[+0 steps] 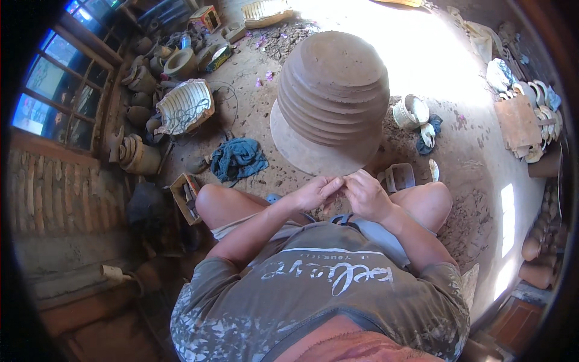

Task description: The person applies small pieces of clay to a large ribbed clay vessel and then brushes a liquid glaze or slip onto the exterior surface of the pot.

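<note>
A large brown clay pot with ridged sides, narrower at the bottom than its top bulge, stands on a pale round disc in front of my crossed legs. My left hand and my right hand meet just before the disc's near edge. Both have their fingers bent, thumbs and fingertips pressed together at one spot. Whatever is pinched there is too small or too hidden to make out. Neither hand visibly touches the pot.
A teal cloth lies left of the disc, near a ribbed white mould and a box of tools. To the right are a white bucket and a clear plastic tub. Clay pots line the left wall.
</note>
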`<move>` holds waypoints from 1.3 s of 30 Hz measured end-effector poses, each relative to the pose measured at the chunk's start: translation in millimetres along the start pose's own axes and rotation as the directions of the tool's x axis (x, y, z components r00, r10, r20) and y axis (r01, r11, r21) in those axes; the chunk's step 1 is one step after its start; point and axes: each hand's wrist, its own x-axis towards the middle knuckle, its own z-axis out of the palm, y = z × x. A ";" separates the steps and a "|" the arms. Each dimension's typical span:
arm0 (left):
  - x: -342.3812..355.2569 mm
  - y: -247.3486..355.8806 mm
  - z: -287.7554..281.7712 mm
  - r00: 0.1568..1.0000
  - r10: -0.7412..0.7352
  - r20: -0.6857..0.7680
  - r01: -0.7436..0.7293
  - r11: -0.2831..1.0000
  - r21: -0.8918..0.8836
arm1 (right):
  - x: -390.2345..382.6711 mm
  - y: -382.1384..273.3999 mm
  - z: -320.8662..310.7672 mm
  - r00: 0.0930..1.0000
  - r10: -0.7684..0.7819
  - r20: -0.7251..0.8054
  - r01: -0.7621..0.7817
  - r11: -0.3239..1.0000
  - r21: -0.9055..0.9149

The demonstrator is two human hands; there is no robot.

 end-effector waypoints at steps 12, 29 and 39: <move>-1.6 10.2 8.9 0.995 0.023 -0.095 -0.021 0.999 0.026 | 6.3 -5.7 -5.2 0.990 0.095 -0.102 -0.087 0.993 0.082; 13.5 135.7 -64.5 0.305 0.842 -0.446 -0.154 0.505 0.849 | 149.5 42.4 -165.7 0.888 0.397 -0.232 -0.390 0.918 0.077; 29.8 127.5 -72.6 0.314 0.875 -0.368 -0.066 0.407 0.911 | 200.9 80.6 -182.0 0.842 0.539 0.008 -0.539 0.840 0.059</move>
